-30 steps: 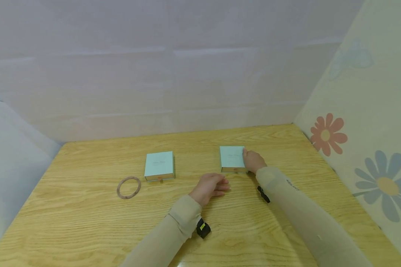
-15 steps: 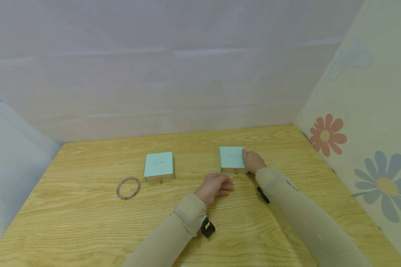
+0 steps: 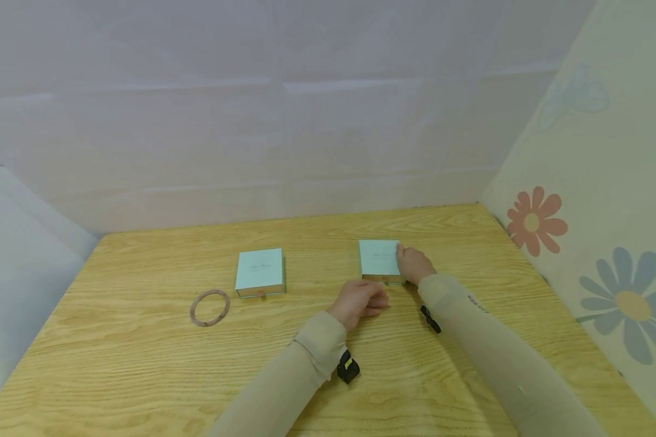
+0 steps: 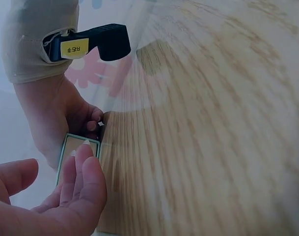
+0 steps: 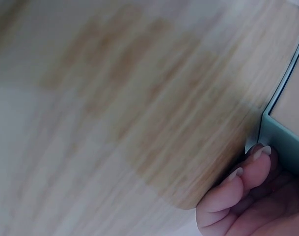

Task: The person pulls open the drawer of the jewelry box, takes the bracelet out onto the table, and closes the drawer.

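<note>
The right light-blue drawer gift box [image 3: 379, 258] lies flat on the table, its tan drawer front facing me. My right hand [image 3: 415, 265] holds it by the right side, thumb on the lid's edge; curled fingers [image 5: 220, 196] show low along its side in the right wrist view. My left hand [image 3: 358, 302] hovers just in front of this box, fingers loosely bent and holding nothing. In the left wrist view, its fingertips [image 4: 83, 152] overlap the drawer front [image 4: 70, 146]; whether they touch it I cannot tell.
A matching light-blue box [image 3: 260, 269] with a small ribbon tab [image 3: 261, 294] lies to the left. A brownish ring-shaped bangle [image 3: 210, 308] lies flat beside it. The wooden table [image 3: 142, 376] meets pale walls at the back and sides, with printed flowers [image 3: 537, 220] on the right.
My left hand has moved a little right and slightly forward, closer to the right box's front. The right hand, both boxes and the bangle have stayed in place.
</note>
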Tool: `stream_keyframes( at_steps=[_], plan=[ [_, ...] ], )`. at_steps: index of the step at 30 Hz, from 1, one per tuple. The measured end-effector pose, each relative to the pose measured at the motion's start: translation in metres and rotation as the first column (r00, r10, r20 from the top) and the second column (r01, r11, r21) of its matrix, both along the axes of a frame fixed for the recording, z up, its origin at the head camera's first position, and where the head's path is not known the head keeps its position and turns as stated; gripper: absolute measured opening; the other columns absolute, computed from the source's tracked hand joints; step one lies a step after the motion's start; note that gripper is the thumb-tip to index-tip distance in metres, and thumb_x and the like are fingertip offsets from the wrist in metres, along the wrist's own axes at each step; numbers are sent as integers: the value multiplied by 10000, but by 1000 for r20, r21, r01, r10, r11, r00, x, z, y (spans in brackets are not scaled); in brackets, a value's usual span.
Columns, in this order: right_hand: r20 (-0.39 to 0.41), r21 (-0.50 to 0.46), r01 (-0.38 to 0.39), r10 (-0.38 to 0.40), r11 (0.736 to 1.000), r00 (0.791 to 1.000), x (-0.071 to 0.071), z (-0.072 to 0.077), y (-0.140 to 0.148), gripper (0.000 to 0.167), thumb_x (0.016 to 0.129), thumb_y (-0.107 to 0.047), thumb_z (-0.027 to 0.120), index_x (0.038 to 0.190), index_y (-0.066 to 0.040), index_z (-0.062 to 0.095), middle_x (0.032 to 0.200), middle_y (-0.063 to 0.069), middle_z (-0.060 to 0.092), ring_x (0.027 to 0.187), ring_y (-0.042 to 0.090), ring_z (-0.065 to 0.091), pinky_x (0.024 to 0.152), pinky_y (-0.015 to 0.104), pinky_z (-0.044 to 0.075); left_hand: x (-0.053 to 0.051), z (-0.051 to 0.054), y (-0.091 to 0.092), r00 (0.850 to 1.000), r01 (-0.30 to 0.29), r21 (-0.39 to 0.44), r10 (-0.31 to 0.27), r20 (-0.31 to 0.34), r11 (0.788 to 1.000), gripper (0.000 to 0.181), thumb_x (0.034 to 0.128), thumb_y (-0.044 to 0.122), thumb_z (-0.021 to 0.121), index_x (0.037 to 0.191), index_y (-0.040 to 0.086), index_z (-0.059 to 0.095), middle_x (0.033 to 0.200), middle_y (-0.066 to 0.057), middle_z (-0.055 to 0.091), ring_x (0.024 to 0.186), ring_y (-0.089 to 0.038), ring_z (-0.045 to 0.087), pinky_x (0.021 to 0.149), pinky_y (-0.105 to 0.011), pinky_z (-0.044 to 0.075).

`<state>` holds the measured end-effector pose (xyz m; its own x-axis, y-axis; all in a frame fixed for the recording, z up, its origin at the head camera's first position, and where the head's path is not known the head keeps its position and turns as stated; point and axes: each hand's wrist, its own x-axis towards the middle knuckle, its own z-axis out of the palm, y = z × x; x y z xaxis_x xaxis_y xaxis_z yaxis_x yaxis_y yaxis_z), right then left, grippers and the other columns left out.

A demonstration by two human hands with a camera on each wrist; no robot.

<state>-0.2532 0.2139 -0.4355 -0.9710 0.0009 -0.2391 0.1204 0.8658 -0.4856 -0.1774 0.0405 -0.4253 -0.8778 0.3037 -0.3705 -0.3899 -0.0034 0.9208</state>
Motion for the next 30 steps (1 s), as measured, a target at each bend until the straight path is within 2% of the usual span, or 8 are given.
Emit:
stream_keyframes(
  at_steps=[5,12,17,21,24,30],
  plan=[
    [-2,4,3,-3,1000,1000,0,0,0,640,1072,-277,125,1174,200,539,1217,354,551,1054,436,581,926,530,453,-2,1,5,1000,16,-10,-16,-6,1000,324,994,173,567,1173,-89,629,1040,-173,688,913,-247,685,780,-346,570],
    [18,-2,8,-8,1000,1000,2,4,0,657,1068,-289,103,1207,197,522,1262,359,522,1114,454,552,957,542,437,-2,5,11,1000,17,-26,-17,-6,1000,353,1005,193,554,1210,-88,614,1078,-190,674,965,-292,677,787,-356,569],
    [20,7,20,-20,1000,1000,6,9,-3,650,1072,-287,110,1190,195,531,1245,358,532,1098,446,559,952,539,441,-2,6,17,1000,2,-42,-2,0,999,330,1002,189,558,1150,-95,641,1034,-177,683,943,-298,682,764,-350,570],
    [20,-8,30,-29,1000,999,8,10,-3,638,1072,-289,118,1016,137,589,1024,298,609,892,373,588,858,490,471,-5,4,21,1000,-15,-49,16,18,999,333,1007,200,553,1141,-92,639,1019,-158,679,933,-286,683,764,-339,568],
    [23,-28,36,-35,999,999,7,10,-2,613,1069,-288,121,879,70,581,855,225,588,769,328,551,795,460,467,-7,3,22,999,-25,-46,27,36,999,338,1012,218,546,1136,-84,634,1010,-142,671,913,-264,686,752,-315,567],
    [19,-32,39,-39,999,999,6,7,-1,607,1067,-302,117,849,38,569,761,158,548,694,280,520,726,410,465,-11,-1,25,996,-45,16,44,72,999,320,1012,190,544,1106,-103,630,997,-200,687,858,-285,712,672,-294,587]
  ],
)
